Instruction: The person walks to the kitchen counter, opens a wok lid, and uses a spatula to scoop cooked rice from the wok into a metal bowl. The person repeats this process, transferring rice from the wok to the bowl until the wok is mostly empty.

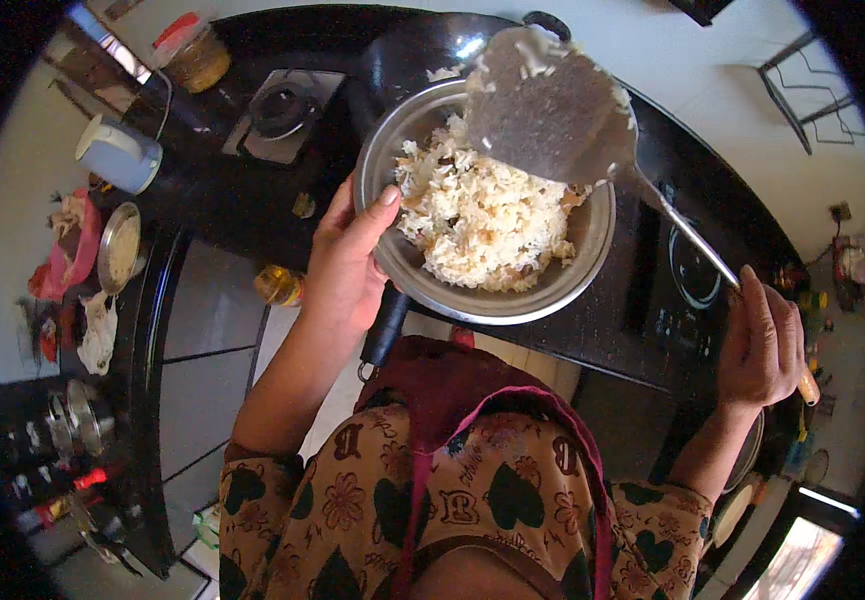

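My left hand [344, 262] grips the left rim of a metal bowl [595, 245], thumb over the edge and fingers beneath. Cooked rice [492, 222], white with brownish bits, is heaped in the bowl. Closed round the handle of a metal wok spatula [557, 115], my right hand [764, 345] is off to the right. The spatula's broad blade hangs over the bowl's far side with rice grains stuck to it, hiding part of the rim. Behind and partly under the bowl is a dark wok [402, 52]; a black handle [386, 325] sticks out toward me.
On the black counter at left are a stove burner [282, 112], a lidded jar [195, 62] and a pale blue jug [124, 155]. A round metal dish [119, 245] and an oil bottle [280, 286] are nearer. A wire rack [817, 95] stands at the far right.
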A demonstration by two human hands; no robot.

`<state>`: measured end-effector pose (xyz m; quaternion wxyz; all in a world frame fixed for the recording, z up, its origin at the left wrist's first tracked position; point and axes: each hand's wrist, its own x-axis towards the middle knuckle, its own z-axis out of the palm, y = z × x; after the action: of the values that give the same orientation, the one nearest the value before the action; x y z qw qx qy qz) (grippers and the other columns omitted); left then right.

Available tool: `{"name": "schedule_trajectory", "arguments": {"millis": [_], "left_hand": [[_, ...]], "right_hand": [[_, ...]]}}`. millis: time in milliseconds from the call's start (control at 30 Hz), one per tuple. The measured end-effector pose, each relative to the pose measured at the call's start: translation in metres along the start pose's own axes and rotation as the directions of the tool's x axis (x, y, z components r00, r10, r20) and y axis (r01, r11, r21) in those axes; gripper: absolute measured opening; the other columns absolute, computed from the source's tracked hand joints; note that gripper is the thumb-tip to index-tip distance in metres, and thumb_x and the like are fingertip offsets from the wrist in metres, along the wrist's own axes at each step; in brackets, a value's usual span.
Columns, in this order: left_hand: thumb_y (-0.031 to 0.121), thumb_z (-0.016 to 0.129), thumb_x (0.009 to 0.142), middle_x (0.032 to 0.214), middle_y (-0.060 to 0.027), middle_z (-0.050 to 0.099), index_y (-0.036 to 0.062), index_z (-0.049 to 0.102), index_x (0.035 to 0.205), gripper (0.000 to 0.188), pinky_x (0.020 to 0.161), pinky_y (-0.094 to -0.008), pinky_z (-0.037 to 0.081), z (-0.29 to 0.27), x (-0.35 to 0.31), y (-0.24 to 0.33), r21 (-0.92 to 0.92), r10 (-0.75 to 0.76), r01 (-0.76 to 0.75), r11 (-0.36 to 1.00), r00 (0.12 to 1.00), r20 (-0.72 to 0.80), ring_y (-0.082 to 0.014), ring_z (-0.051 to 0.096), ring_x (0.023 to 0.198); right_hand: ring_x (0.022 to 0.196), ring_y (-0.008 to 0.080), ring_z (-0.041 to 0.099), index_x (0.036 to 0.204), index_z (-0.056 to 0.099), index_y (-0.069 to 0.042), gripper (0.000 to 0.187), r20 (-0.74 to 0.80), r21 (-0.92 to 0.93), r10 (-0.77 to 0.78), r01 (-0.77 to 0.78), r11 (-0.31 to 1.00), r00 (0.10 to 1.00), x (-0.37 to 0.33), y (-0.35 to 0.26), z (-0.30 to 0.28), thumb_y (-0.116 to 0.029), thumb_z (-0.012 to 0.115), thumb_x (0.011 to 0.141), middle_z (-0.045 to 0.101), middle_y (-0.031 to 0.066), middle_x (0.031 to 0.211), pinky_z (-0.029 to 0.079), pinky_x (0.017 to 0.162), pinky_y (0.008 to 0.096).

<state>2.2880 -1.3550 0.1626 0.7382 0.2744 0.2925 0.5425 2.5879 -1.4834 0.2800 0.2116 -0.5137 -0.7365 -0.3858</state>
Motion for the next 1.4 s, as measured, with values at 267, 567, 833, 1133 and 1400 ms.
{"name": "schedule_trajectory", "arguments": {"millis": [267,567,833,1133,1400], "left_hand": [[0.012,0.057,0.089,0.112,-0.0071,0.058,0.0035,0.047,0.124,0.037,0.083,-0.0298,0.051,-0.001,0.003,0.008,0.071,-0.033,0.030,0.997,0.999,0.038,-0.0147,0.059,0.101],[0.011,0.057,0.088,0.118,-0.0081,0.057,0.0030,0.046,0.127,0.041,0.092,-0.0337,0.045,0.000,-0.001,0.005,0.068,-0.031,0.036,0.997,0.997,-0.064,-0.0175,0.056,0.108],[0.012,0.062,0.086,0.111,-0.0042,0.058,0.0055,0.048,0.124,0.041,0.086,-0.0301,0.048,-0.043,0.027,-0.048,-0.073,-0.268,0.267,0.961,0.964,0.008,-0.0133,0.057,0.100],[0.011,0.060,0.086,0.111,-0.0054,0.058,0.0058,0.046,0.126,0.043,0.078,-0.0292,0.051,-0.067,0.037,-0.123,-0.058,-0.365,0.365,0.929,0.931,0.009,-0.0146,0.058,0.097],[0.013,0.060,0.088,0.115,-0.0034,0.056,0.0110,0.046,0.127,0.041,0.074,-0.0311,0.053,-0.069,0.035,-0.144,-0.074,-0.347,0.343,0.936,0.937,-0.045,-0.0146,0.057,0.100]], "right_hand": [[0.066,0.0198,0.061,0.096,0.069,-0.005,0.030,0.032,0.075,0.200,-0.202,0.976,0.979,-0.023,-0.005,0.001,-0.001,0.075,0.067,0.065,0.0082,0.079,0.047,0.056,0.0288],[0.070,0.0214,0.062,0.094,0.067,-0.001,0.025,0.155,0.303,0.187,-0.226,0.926,0.970,-0.005,0.018,0.014,0.006,0.070,0.069,0.065,0.0119,0.082,0.049,0.060,0.0293],[0.074,0.0144,0.059,0.094,0.067,0.000,0.018,0.291,0.087,0.342,-0.381,0.920,0.893,0.038,0.016,0.026,0.005,0.065,0.077,0.064,0.0078,0.082,0.046,0.067,0.0240],[0.071,0.0149,0.059,0.093,0.066,-0.002,0.016,0.467,-0.061,0.519,-0.560,0.826,0.716,0.055,-0.014,-0.006,0.002,0.066,0.078,0.064,0.0078,0.080,0.046,0.065,0.0252],[0.062,0.0244,0.060,0.090,0.064,-0.004,0.008,0.593,-0.158,0.601,-0.654,0.740,0.536,0.011,-0.045,-0.019,-0.008,0.063,0.083,0.062,0.0110,0.077,0.046,0.055,0.0310]]}}
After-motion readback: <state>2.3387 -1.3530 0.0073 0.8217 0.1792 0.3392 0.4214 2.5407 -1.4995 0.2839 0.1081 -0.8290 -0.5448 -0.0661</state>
